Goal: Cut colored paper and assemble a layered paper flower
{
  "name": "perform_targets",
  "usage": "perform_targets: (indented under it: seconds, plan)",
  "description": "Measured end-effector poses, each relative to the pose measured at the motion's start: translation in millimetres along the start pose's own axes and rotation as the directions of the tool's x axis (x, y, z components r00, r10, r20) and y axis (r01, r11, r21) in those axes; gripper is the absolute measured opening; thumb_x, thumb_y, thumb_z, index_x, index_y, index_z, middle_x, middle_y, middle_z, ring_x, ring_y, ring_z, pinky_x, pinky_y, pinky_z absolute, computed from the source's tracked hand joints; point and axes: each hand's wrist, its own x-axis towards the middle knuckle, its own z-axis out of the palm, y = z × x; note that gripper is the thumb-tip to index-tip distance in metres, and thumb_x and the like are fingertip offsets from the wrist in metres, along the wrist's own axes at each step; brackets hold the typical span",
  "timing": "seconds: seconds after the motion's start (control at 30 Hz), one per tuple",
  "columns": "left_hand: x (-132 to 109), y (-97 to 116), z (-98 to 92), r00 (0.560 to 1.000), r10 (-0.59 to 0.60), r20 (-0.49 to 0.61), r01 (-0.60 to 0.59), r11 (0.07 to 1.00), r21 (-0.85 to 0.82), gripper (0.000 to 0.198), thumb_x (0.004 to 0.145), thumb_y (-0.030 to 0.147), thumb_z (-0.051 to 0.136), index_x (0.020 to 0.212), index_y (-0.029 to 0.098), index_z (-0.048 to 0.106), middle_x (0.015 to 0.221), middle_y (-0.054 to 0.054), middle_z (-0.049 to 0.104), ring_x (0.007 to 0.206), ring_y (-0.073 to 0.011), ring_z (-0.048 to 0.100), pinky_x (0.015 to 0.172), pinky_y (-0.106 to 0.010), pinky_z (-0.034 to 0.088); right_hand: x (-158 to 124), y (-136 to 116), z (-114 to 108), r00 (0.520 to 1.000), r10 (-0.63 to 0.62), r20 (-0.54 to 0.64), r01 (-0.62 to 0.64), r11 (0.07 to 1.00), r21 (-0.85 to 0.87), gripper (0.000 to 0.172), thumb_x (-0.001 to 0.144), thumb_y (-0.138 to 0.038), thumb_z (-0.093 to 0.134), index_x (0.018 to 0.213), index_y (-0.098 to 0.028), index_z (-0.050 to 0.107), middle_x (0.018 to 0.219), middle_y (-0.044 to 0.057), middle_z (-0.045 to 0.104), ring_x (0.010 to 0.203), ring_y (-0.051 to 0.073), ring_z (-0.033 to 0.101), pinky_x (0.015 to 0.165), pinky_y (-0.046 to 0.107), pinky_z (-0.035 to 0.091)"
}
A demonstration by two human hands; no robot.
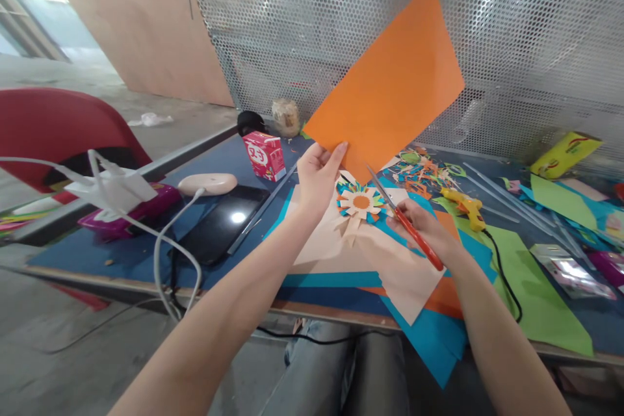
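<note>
My left hand [320,172] pinches the lower edge of an orange paper sheet [394,78], which stands tilted up above the table. In my right hand [424,227] is a pair of scissors [414,234] with red handles, blades pointing up and left at the sheet's bottom corner. Whether the blades touch the paper I cannot tell. Just below lies a layered paper flower [359,200] with an orange centre and fringed petals. It rests on cream paper [331,250], with blue sheets [336,279] underneath.
A yellow glue gun [465,205] lies on green paper [531,279] at right, near glue sticks [517,198] and paper scraps [422,172]. At left are a phone [219,224], a pink box [264,156] and a white cabled charger [114,188]. Perforated metal [292,26] stands behind.
</note>
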Motion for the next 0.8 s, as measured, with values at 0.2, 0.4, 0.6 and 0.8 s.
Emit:
perform_targets:
  seconds: [0.2,0.4,0.6,0.8]
  plan:
    - [0.2,-2.7,-0.8,1.000,0.002,0.005,-0.002,1.000,-0.009,0.023,0.069,0.034,0.068,0.064,0.018,0.052,0.046,0.008,0.041,0.037,-0.0033,0.032,0.038,-0.019,0.024,1.3,2.1,-0.8,1.000,0.020,0.001,-0.020,1.000,0.009,0.030,0.071,-0.046,0.060,0.077,-0.022,0.042,0.064,-0.005,0.042,0.051,0.009,0.038,0.041,0.021,0.033]
    - [0.5,-3.0,-0.9,1.000,0.009,-0.002,-0.009,1.000,-0.012,0.025,0.066,0.038,0.069,0.064,0.019,0.053,0.047,0.007,0.044,0.037,-0.0032,0.033,0.037,-0.018,0.026,0.6,0.7,0.9,0.999,0.039,0.012,-0.040,0.998,0.041,0.029,0.071,-0.043,0.061,0.076,-0.021,0.042,0.068,-0.003,0.045,0.053,0.009,0.041,0.040,0.020,0.034]
    - [1.0,-3.9,-1.4,1.000,0.006,0.008,-0.006,1.000,-0.025,0.025,0.066,0.038,0.069,0.066,0.018,0.054,0.046,0.007,0.043,0.037,-0.0029,0.033,0.037,-0.018,0.026,-2.6,-4.8,-1.0,0.999,0.032,-0.008,-0.032,0.999,0.031,0.029,0.072,-0.045,0.059,0.077,-0.022,0.042,0.066,-0.004,0.042,0.054,0.009,0.040,0.043,0.021,0.036]
    - [1.7,-6.1,-1.9,1.000,0.019,0.016,-0.018,0.999,-0.047,0.027,0.065,0.040,0.070,0.067,0.017,0.055,0.046,0.008,0.044,0.037,-0.0023,0.034,0.036,-0.017,0.026,-2.0,-5.9,-1.5,0.998,0.055,0.015,-0.056,0.998,0.011,0.032,0.071,-0.049,0.059,0.077,-0.022,0.042,0.067,-0.005,0.043,0.053,0.009,0.039,0.042,0.021,0.035]
